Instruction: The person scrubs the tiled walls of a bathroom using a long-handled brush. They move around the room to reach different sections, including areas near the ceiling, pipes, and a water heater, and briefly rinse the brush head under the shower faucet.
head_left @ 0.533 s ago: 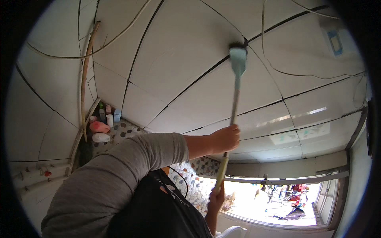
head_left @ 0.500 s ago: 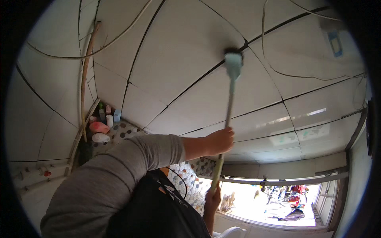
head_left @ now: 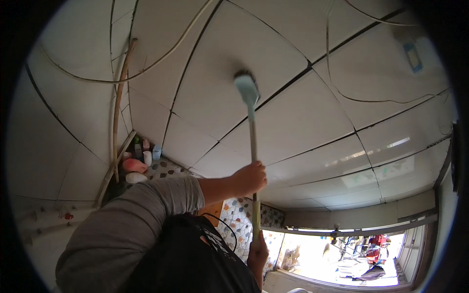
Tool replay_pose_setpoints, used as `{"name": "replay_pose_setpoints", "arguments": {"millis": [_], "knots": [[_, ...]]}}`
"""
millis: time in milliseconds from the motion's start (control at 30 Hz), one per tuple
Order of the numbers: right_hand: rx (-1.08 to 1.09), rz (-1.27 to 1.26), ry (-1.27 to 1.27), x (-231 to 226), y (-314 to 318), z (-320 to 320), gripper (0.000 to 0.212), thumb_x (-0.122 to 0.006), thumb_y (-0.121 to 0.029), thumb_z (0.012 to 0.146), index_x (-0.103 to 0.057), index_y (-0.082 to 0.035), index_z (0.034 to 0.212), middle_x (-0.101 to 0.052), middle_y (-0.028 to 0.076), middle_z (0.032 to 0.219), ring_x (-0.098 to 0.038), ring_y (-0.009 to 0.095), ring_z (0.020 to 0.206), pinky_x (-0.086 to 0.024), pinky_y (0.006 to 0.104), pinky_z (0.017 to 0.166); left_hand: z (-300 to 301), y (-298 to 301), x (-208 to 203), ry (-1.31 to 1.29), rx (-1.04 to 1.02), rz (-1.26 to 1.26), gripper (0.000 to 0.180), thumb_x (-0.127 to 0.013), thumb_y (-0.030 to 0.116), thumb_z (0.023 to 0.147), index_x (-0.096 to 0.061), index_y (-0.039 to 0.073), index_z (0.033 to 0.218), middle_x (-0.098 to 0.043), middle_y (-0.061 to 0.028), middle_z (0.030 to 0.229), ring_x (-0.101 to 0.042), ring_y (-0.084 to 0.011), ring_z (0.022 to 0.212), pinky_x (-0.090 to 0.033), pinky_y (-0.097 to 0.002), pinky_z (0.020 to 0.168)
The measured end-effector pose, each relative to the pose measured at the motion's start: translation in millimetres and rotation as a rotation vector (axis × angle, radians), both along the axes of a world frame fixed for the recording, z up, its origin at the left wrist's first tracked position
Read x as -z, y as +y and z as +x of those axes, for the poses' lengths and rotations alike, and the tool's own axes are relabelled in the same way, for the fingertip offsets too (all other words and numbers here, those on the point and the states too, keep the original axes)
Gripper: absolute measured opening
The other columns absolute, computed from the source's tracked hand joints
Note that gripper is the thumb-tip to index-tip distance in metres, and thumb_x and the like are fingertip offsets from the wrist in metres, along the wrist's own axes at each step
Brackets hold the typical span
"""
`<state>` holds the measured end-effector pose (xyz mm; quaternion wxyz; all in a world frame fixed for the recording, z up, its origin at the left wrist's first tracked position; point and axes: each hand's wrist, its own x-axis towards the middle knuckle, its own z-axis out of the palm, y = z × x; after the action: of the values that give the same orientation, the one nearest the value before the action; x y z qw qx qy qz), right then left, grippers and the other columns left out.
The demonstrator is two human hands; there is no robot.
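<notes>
A long-handled brush with a pale blue-green head and dark bristles reaches up to the large white tiles. Its bristles meet or nearly meet one tile above a dark joint; I cannot tell whether they touch. My left hand, its arm in a grey sleeve, is closed round the middle of the pole. Lower down, my right hand grips the yellowish end of the same pole, partly hidden by my dark top.
Several bottles and a pink container stand in the left corner by a leaning wooden stick. A cable hangs across the upper left. A blue-framed object is on the wall at upper right. A bright opening lies lower right.
The brush head has swept left from the dark joint onto the tile beside it. Both hands keep their hold, and the left hand has shifted left with the pole.
</notes>
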<state>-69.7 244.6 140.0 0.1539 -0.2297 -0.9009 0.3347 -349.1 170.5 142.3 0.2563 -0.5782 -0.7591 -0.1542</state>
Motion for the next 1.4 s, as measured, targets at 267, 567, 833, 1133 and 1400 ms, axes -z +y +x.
{"name": "replay_pose_setpoints", "arguments": {"millis": [267, 567, 833, 1133, 1400], "knots": [[-0.202, 0.268, -0.03, -12.2, -8.5, -74.0, 0.053, -0.059, -0.002, 0.082, -0.05, -0.014, 0.133, -0.06, 0.017, 0.088, -0.061, 0.03, 0.078, -0.049, 0.0392, 0.067, -59.4, -43.5, 31.4, -0.177, -0.113, 0.118, 0.009, -0.063, 0.016, 0.071, -0.057, 0.01, 0.068, -0.054, -0.0018, 0.066, -0.053, -0.0197, 0.079, -0.039, -0.0358, 0.083], [-0.207, 0.434, -0.301, -36.9, -23.5, -70.1, 0.045, -0.058, -0.012, 0.086, -0.051, -0.015, 0.131, -0.059, 0.016, 0.083, -0.06, 0.032, 0.074, -0.049, 0.0441, 0.063, -51.6, -43.0, 72.9, -0.352, -0.17, 0.005, 0.012, -0.069, 0.019, 0.068, -0.06, 0.013, 0.073, -0.059, -0.001, 0.072, -0.055, -0.0196, 0.082, -0.038, -0.0361, 0.087], [-0.083, 0.293, 0.012, -73.4, -22.8, -74.6, 0.051, -0.053, 0.006, 0.082, -0.051, -0.005, 0.132, -0.057, 0.01, 0.086, -0.051, 0.017, 0.071, -0.043, 0.0277, 0.062, -70.4, -49.3, -36.2, -0.033, -0.065, 0.441, 0.01, -0.062, 0.016, 0.069, -0.052, 0.011, 0.068, -0.049, 0.0003, 0.068, -0.051, -0.0179, 0.077, -0.039, -0.0335, 0.082], [-0.12, 0.273, -0.161, -34.7, -5.0, -72.8, 0.048, -0.058, -0.004, 0.083, -0.054, -0.014, 0.13, -0.06, 0.015, 0.082, -0.06, 0.029, 0.076, -0.049, 0.0392, 0.067, -58.2, -23.3, 63.4, -0.222, -0.076, 0.336, 0.012, -0.062, 0.02, 0.07, -0.055, 0.012, 0.066, -0.052, -0.0005, 0.067, -0.052, -0.0194, 0.076, -0.04, -0.0347, 0.08], [-0.12, 0.516, -0.353, -22.5, -27.3, -63.3, 0.048, -0.064, -0.01, 0.083, -0.056, -0.024, 0.128, -0.06, 0.012, 0.076, -0.061, 0.026, 0.07, -0.049, 0.0382, 0.063, -42.7, -32.5, 111.5, -0.477, -0.065, 0.066, 0.015, -0.066, 0.021, 0.077, -0.058, 0.013, 0.067, -0.056, -0.0027, 0.068, -0.054, -0.0222, 0.076, -0.038, -0.0387, 0.08]]}}
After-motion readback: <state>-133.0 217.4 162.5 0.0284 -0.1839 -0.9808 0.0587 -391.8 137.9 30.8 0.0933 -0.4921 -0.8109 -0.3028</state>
